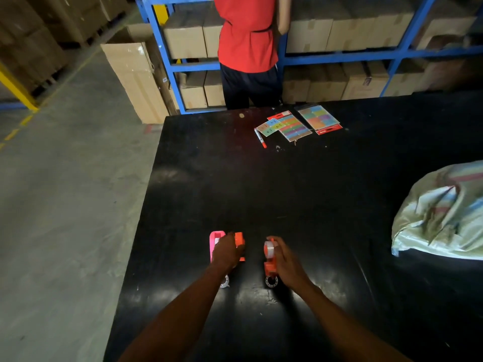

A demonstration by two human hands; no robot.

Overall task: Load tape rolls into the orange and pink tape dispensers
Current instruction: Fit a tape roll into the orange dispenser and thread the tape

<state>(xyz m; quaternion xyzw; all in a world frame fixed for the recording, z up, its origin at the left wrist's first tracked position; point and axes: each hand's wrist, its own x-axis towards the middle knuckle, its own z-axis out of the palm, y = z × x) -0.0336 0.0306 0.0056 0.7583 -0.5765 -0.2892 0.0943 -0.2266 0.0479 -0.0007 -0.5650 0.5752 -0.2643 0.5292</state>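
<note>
Loading step: 2 dispensers are in hand at the near edge of the black table point(313, 192), and no roll looks fully seated yet, so I judge this early in the task.
Pink dispenser point(214, 240): lies flat on the table at far left, partly under the left hand.
Left hand point(226, 250): palm down, fingers curled over an orange dispenser point(239, 241) just beside the pink one; how tight the hold is, I cannot tell.
Loose rolls: 1 clear roll point(224, 282) by the left wrist, 1 more point(270, 281) by the right wrist, both on the table.
Right hand point(286, 259): fingers closed around a second orange dispenser point(270, 269) with a tape roll point(269, 248) at its far end.
Next move: probably pressing that roll onto its hub, then picking up a loose roll for the pink dispenser; it calls for lining the core up with the axle.
</note>
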